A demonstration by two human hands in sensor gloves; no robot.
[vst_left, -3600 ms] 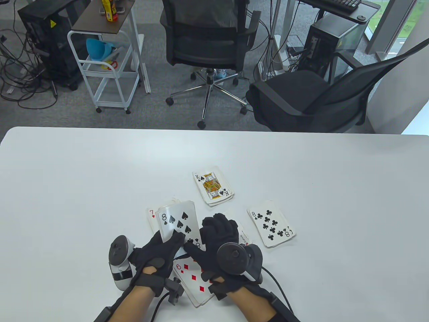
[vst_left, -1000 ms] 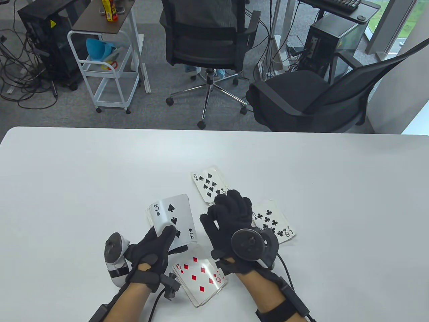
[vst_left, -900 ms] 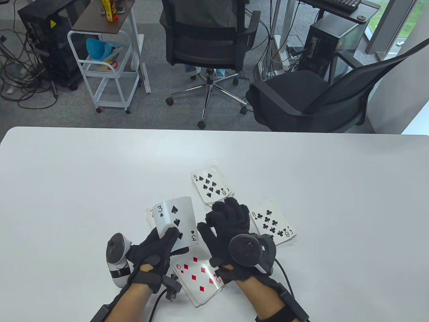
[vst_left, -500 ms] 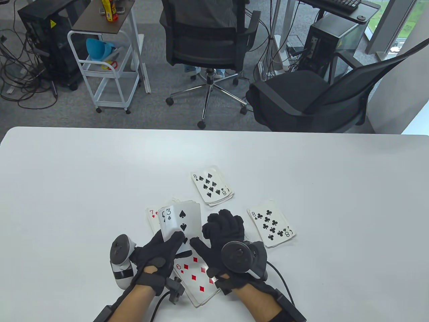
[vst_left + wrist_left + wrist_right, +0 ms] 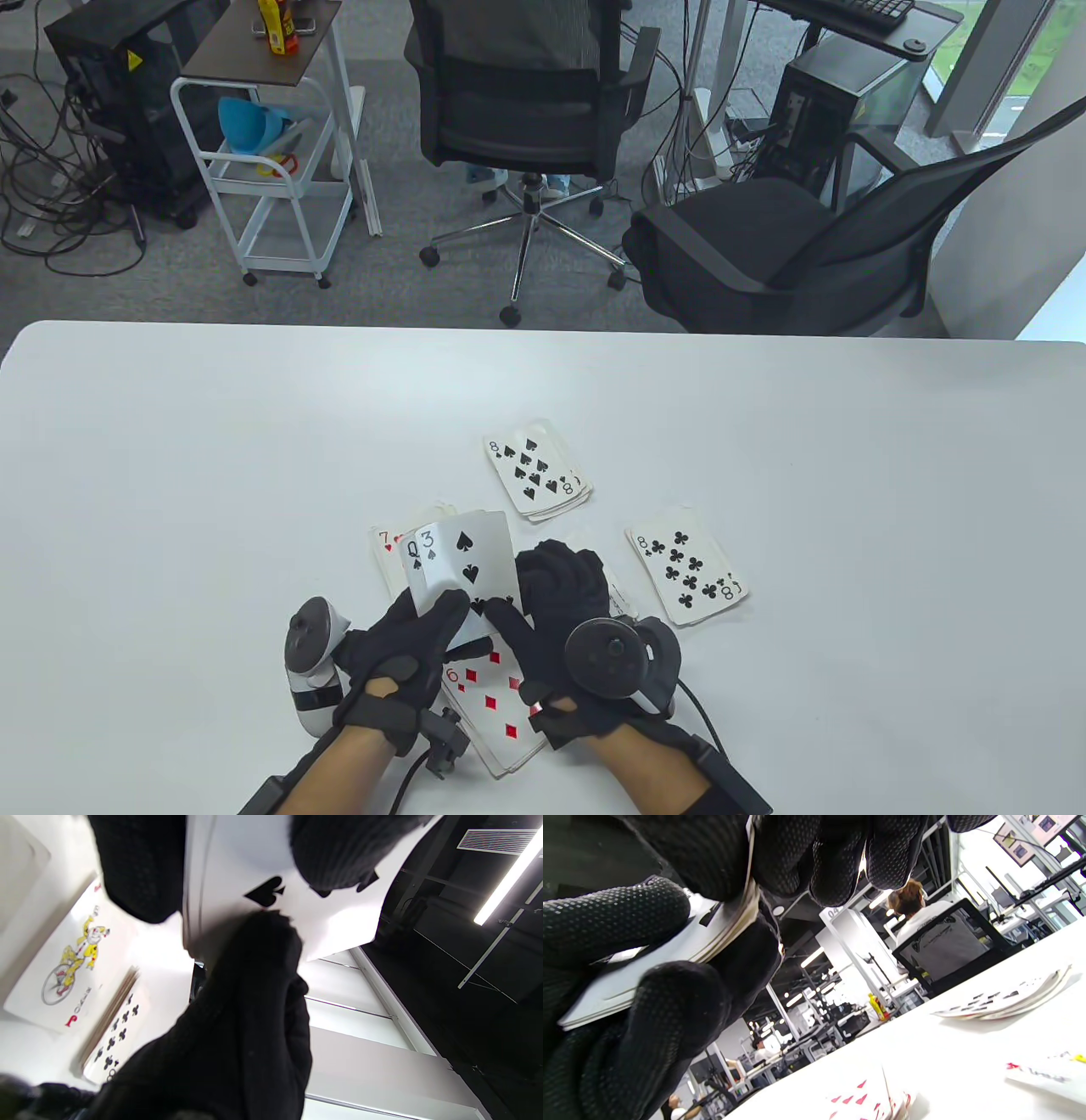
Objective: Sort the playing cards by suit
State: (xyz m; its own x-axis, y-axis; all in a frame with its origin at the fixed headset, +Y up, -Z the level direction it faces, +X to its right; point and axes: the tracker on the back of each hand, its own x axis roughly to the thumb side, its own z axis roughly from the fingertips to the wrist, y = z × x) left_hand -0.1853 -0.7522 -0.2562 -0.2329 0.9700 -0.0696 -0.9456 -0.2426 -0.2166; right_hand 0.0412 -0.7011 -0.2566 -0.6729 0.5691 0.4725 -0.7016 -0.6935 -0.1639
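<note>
The left hand (image 5: 399, 658) grips the unsorted deck (image 5: 462, 569); the right hand (image 5: 556, 611) pinches its three of spades (image 5: 471, 556), bound, I judge, for the spade pile (image 5: 536, 469) ahead.

Both hands wear black knit gloves with dotted fingers – the left hand (image 5: 399, 658) has a white-grey tracker (image 5: 307, 662), the right hand (image 5: 556, 632) a dark one (image 5: 619, 658), with black wrist straps and cables.
</note>
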